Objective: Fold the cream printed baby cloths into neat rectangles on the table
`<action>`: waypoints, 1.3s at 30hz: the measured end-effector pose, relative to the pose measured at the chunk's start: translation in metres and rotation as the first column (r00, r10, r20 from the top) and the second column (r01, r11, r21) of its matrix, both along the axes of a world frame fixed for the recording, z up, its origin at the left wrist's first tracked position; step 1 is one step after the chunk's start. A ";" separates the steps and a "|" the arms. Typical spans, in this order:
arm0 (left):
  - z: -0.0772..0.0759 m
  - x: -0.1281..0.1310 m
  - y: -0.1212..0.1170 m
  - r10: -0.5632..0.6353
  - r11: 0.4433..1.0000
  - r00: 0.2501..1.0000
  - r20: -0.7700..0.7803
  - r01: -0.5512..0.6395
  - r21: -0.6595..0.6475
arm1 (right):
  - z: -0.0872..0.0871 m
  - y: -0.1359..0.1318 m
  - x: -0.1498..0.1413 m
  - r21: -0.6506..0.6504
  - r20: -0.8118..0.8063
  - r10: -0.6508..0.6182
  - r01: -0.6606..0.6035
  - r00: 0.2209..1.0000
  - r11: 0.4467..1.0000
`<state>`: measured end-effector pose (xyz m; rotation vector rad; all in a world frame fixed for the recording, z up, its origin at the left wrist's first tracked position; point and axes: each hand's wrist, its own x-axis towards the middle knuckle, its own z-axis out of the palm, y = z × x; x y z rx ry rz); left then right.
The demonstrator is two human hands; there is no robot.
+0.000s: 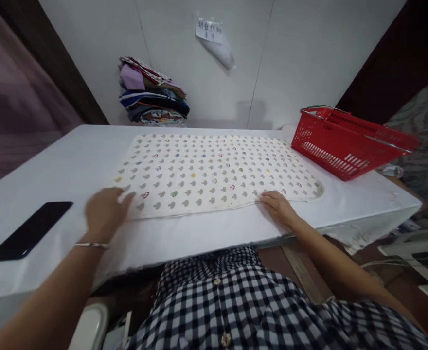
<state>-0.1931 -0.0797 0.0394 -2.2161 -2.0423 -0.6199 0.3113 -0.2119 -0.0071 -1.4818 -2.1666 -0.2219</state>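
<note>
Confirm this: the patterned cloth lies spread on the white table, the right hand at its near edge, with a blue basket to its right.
Not blue: the head view shows a red basket to the right of the patterned cloth. The rest stands.

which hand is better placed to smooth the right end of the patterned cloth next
Probably the right hand: it rests at the near edge of the patterned cloth, toward that end. The left hand, blurred, is at the near left corner, with most of the cloth between it and that end.
</note>
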 end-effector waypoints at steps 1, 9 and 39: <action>-0.001 0.023 -0.006 -0.172 0.985 0.985 -0.009 0.172 0.007 | 0.001 0.006 -0.005 -0.012 0.007 0.025 -0.025 1.000 1.000; -0.030 0.175 -0.046 -0.820 0.571 0.572 0.011 0.819 -0.053 | 0.000 0.019 0.001 -0.105 0.017 0.035 -0.033 0.999 0.994; -0.023 0.285 -0.047 -0.826 0.558 0.511 -0.239 0.800 -0.218 | 0.010 0.022 0.007 -0.156 0.041 0.123 -0.115 0.992 0.981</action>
